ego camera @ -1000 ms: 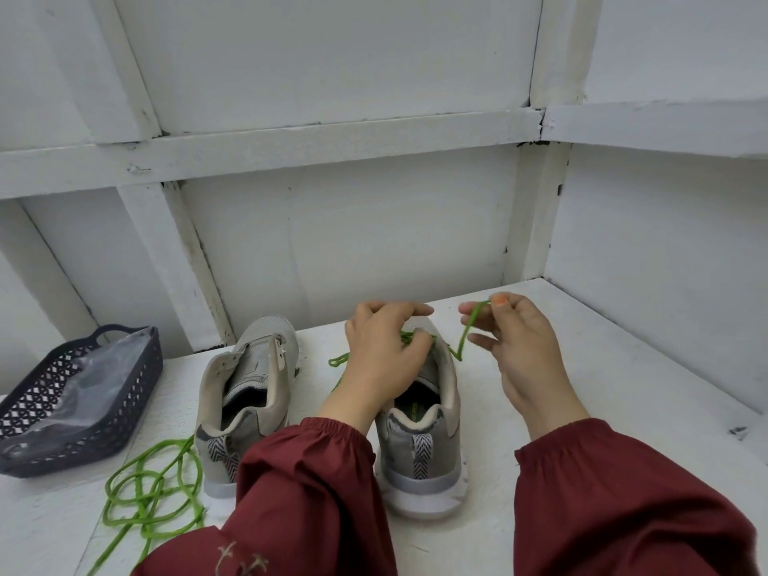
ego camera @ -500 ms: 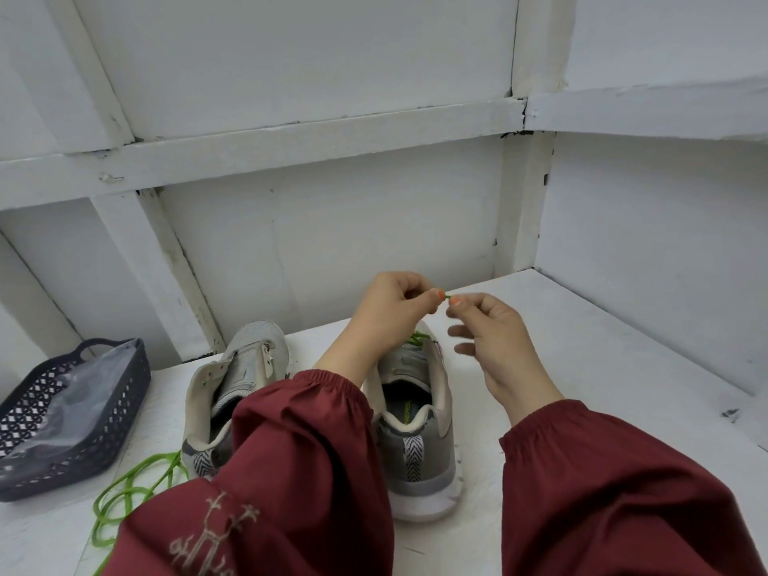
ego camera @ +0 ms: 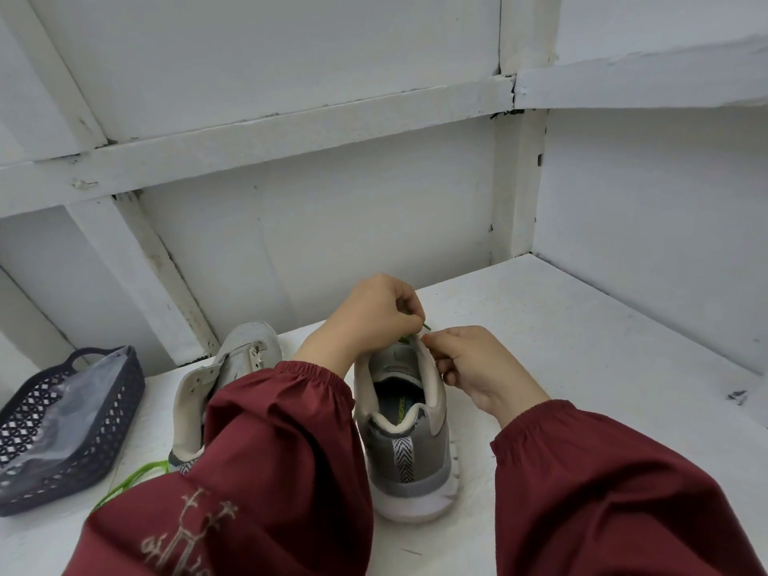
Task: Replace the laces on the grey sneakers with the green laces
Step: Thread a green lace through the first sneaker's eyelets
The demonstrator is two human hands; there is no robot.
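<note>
The left hand (ego camera: 374,318) is clenched, its thumb and forefinger pinching a thin green lace (ego camera: 405,338) just short of its dark tip, which pokes out past the knuckles. Only a short stretch of that lace shows, between the hand and the shoe's tongue. Where it runs through the eyelets is hidden under the hand. The right hand (ego camera: 478,367) is curled too, with its thumb tip meeting the lace at the top of the right eyelet flap and its other fingers folded against the flap's outer side. Whether it nips the lace, the flap or both cannot be told. Both hands are at the front of a grey mesh sneaker with a white sole (ego camera: 409,451). It stands upright on the white painted tabletop (ego camera: 582,347), heel toward the camera and opening in view, with its toe covered by the hands. Just to its left stands a second grey sneaker (ego camera: 245,355), its heel and near side blocked by the dark red left sleeve (ego camera: 270,451). A loose bright green lace (ego camera: 133,480) lies by that sneaker's heel, mostly under the sleeve. Further left, a dark latticed plastic basket (ego camera: 112,434) holding a crumpled clear plastic bag (ego camera: 70,409) is cut off by the frame's edge.
</note>
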